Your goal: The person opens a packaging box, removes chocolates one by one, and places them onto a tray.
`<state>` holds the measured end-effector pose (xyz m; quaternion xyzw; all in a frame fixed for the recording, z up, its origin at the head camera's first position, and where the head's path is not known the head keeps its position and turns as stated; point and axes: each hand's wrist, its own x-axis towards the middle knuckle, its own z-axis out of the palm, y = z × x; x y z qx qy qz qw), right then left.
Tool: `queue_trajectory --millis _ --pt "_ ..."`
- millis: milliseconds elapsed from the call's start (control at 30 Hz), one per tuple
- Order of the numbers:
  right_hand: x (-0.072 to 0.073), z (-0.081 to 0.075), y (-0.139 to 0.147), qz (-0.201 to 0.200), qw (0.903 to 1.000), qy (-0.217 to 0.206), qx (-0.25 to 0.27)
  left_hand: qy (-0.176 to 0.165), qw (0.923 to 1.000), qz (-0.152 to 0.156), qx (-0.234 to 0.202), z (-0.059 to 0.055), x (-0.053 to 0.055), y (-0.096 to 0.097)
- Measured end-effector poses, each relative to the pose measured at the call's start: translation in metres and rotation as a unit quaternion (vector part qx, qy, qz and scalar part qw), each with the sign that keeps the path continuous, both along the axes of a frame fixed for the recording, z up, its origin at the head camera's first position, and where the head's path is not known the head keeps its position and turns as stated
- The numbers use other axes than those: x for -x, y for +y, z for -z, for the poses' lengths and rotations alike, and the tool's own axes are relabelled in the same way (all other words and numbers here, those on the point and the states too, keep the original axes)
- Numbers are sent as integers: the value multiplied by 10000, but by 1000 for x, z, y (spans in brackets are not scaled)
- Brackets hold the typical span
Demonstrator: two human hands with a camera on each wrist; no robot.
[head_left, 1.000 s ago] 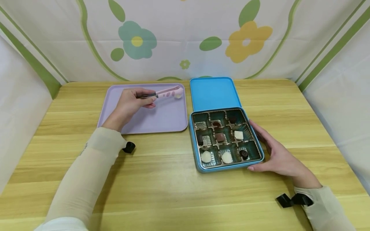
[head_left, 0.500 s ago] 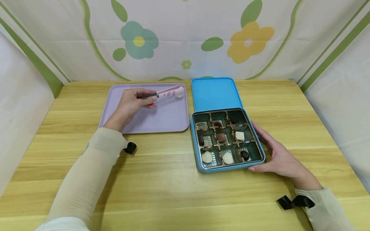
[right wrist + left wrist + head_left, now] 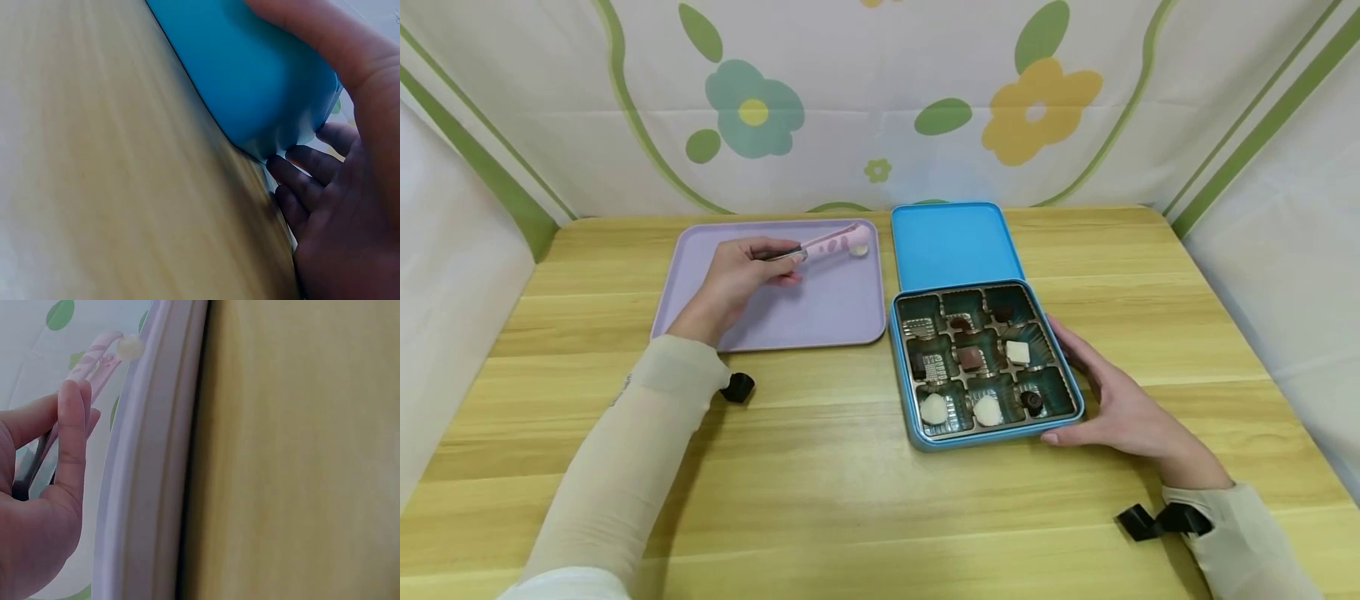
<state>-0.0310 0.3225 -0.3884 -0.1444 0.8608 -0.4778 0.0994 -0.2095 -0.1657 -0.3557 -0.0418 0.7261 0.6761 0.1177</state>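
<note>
My left hand (image 3: 735, 271) pinches pink tongs (image 3: 831, 243) with a dark middle section, held over the right part of the lilac tray (image 3: 760, 329). At the tongs' tips is a small whitish ball-shaped sweet (image 3: 130, 347), seen against the tray's far right corner in the head view. My right hand (image 3: 1123, 408) holds the near right corner of a blue tin (image 3: 256, 81), thumb on its front side and fingers along its right side. Inside the tin, a divided insert (image 3: 955, 387) bears several chocolates, among them a white square (image 3: 1018, 352) and two white balls (image 3: 934, 408).
A blue lid (image 3: 955, 242) lies behind the tin, its near edge against it. The tray stands left of both on the wooden table (image 3: 850, 500). A white cloth (image 3: 865, 100) with printed flowers rises behind the table's far edge.
</note>
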Motion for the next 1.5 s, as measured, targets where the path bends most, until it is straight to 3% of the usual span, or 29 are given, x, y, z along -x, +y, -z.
queue_trajectory --millis 267,600,867,1133,1400,1500 --pt "0 0 -2 56 9998 -133 -111 -137 9993 -342 52 0 2 1" --pt "2 -3 0 -69 9998 -1 -165 564 9931 250 1000 0 -5 -6" --pt "2 -1 -2 39 9998 -80 -177 590 9791 563 1864 -2 -3 -4" --pt "3 0 -1 60 9998 -89 -181 723 9784 365 1903 -4 -2 0" --pt "2 0 -2 56 9998 -145 -160 919 9828 203 1591 -7 -5 -1" --pt "2 -2 -1 76 9997 -159 -192 1057 9796 182 1698 -10 -8 -4"
